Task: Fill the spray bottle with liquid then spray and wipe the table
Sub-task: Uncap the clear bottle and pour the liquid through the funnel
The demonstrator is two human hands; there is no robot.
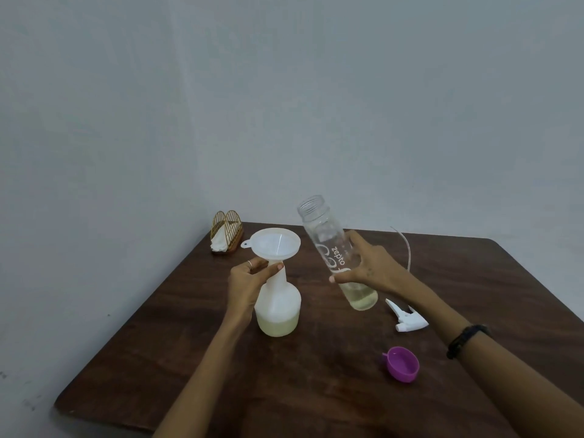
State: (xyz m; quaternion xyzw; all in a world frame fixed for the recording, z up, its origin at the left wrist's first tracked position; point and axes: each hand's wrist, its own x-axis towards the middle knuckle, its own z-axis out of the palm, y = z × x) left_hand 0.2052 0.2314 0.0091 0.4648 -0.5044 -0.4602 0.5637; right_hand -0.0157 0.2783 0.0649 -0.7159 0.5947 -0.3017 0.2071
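Purple cap [403,364] lies nearest; right hand [369,267] grips the glass bottle [338,252], mouth up, right of the funnel [275,242]; left hand's [249,281] fingers [271,269] pinch the spray bottle's [278,306] neck.

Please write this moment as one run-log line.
left hand: holds funnel on spray bottle | right hand: holds clear bottle upright

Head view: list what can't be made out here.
- Spray bottle neck: hidden by the left hand and the funnel.
- Clear bottle lettering: partly covered by the right hand, the rest too small to read.
- Trigger head tube: its lower part hidden behind the right hand.
- Table near edge: cut off by the frame.
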